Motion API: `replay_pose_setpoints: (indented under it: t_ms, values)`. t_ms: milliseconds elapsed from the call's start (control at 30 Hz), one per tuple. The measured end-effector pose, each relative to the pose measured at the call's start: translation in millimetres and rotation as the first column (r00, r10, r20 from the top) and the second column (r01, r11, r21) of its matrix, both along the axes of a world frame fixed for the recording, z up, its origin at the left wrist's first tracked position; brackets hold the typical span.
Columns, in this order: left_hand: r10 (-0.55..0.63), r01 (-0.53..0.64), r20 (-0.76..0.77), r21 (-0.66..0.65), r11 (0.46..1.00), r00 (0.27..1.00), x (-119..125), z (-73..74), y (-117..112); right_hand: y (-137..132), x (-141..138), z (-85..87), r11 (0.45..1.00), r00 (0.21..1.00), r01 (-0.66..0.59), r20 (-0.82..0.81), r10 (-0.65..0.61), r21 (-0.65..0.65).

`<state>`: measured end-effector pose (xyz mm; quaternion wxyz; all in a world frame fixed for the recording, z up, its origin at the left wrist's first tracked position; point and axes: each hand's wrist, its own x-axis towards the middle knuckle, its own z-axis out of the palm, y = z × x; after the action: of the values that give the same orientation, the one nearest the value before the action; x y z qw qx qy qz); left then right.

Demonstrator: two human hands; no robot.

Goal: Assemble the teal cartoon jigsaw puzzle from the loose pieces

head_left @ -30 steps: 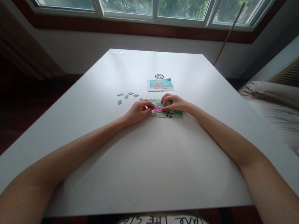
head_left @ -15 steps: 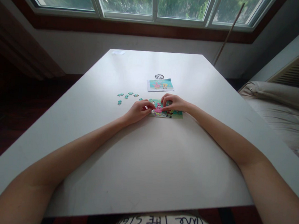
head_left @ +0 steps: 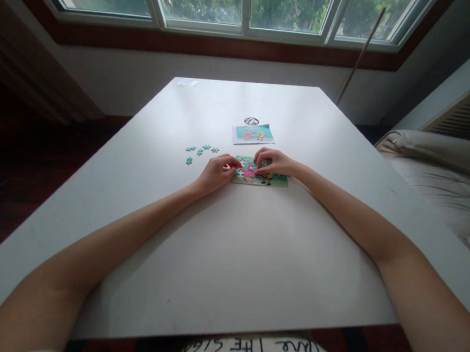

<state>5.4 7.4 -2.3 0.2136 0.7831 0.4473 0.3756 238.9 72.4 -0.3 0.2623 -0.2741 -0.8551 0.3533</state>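
A small, partly assembled jigsaw puzzle [head_left: 277, 180] with a pink and yellow cartoon picture lies on the white table [head_left: 221, 251]. My left hand [head_left: 214, 173] rests at its left edge, fingers curled and pinched at the puzzle's rim. My right hand [head_left: 274, 162] lies over the puzzle's top middle, fingers bent and pressing down on the pieces. Whether either hand holds a loose piece is hidden by the fingers. Several loose teal pieces [head_left: 199, 151] lie to the left of my left hand.
A printed reference picture [head_left: 253, 133] lies just beyond the puzzle, with a small round dark object [head_left: 250, 121] behind it. A bed with pale bedding [head_left: 443, 165] stands to the right. Windows run along the far wall, and a thin stick [head_left: 358, 55] leans there.
My left hand has shifted slightly up and left along the puzzle's left edge, uncovering a white gap there. My right hand has hardly moved.
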Motion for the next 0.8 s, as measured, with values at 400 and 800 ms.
replay_pose_setpoints:
  t_ms: [400, 800]
  values:
    - [0.261, -0.260, 0.024, -0.040, 0.965, 0.965, -16, -14.4, 18, 1, 0, -2.5, 1.000, 1.000, -0.001, -0.005, 0.001, -0.012]
    - [0.253, -0.252, 0.022, -0.026, 0.967, 0.967, -15, -13.7, 17, 2, 1, -0.9, 1.000, 1.000, -0.003, 0.005, 0.003, -0.014]
